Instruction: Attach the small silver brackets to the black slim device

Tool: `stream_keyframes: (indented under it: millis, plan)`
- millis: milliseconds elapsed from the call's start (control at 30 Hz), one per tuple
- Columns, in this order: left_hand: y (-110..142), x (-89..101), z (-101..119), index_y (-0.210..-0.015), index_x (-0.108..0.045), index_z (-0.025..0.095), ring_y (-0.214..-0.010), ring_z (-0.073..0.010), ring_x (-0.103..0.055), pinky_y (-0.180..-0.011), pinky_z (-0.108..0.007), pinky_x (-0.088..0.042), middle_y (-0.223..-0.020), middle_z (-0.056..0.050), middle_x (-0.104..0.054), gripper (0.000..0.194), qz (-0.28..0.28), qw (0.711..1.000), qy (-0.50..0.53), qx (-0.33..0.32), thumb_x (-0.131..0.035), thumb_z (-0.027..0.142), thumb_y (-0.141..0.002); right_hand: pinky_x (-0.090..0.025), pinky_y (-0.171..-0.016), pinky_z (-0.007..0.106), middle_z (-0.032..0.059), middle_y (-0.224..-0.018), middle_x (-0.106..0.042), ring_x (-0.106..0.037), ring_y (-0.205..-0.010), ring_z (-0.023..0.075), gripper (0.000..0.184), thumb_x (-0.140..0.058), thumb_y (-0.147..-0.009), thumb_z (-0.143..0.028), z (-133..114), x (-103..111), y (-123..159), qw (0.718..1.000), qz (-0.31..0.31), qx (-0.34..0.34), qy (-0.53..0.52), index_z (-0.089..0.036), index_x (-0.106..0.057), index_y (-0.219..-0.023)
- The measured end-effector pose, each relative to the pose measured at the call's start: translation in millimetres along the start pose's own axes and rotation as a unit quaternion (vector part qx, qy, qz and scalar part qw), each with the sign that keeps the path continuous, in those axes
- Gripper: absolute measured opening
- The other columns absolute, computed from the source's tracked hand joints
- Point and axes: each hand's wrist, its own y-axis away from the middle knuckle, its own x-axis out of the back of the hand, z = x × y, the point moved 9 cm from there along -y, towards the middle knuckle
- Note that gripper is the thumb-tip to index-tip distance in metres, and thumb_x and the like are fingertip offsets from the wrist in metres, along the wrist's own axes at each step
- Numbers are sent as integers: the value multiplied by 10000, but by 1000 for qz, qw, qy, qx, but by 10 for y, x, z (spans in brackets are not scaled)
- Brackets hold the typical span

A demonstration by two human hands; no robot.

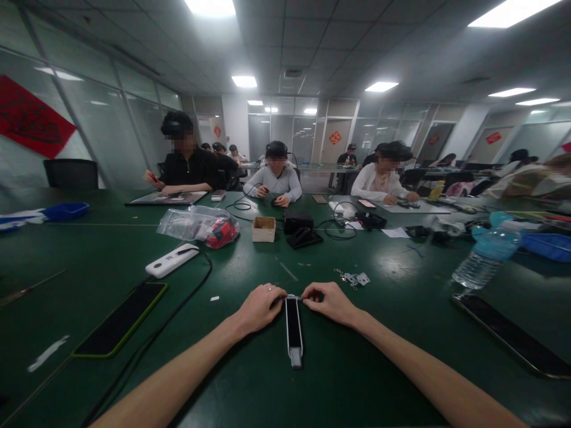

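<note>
A narrow black-and-silver handheld device (293,330) lies lengthwise on the green tabletop (232,380), its silver tip pointing towards me. My left hand (261,309) and my right hand (329,303) meet at its far end, and the fingertips of both pinch that end from either side. The fingers hide part of the end, so its exact shape is hidden. A small metal hinge with a short chain (352,277) lies just beyond my right hand. A white power bank (172,260) with a black cable lies further left.
A black tablet (119,319) lies at left and a dark phone (513,336) at right. Beyond stand a water bottle (486,252), plastic bag (198,226), small cardboard box (263,229) and black case (298,222). Several seated people work across the table.
</note>
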Motion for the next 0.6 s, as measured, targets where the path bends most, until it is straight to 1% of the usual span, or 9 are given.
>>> stream_keyframes:
  millis: [267,600]
  plan:
    - [-11,13,24,-990,-592,183,-854,-173,-587,-791,-293,-452,-919,-42,-658,185,-3,1000,2,1,-473,132,-858,-456,-621,228,-1,-763,-664,-585,-668,120,138,-603,-783,-268,6,-46,-11,1000,13,-5,-4,-180,-675,-862]
    - [-9,18,23,-988,-592,183,-858,-176,-584,-783,-289,-452,-918,-40,-656,181,-1,1000,1,2,-480,126,-858,-466,-646,235,6,-831,-658,-588,-721,122,153,-615,-790,-278,-65,-70,-27,1000,7,11,-18,-172,-644,-897]
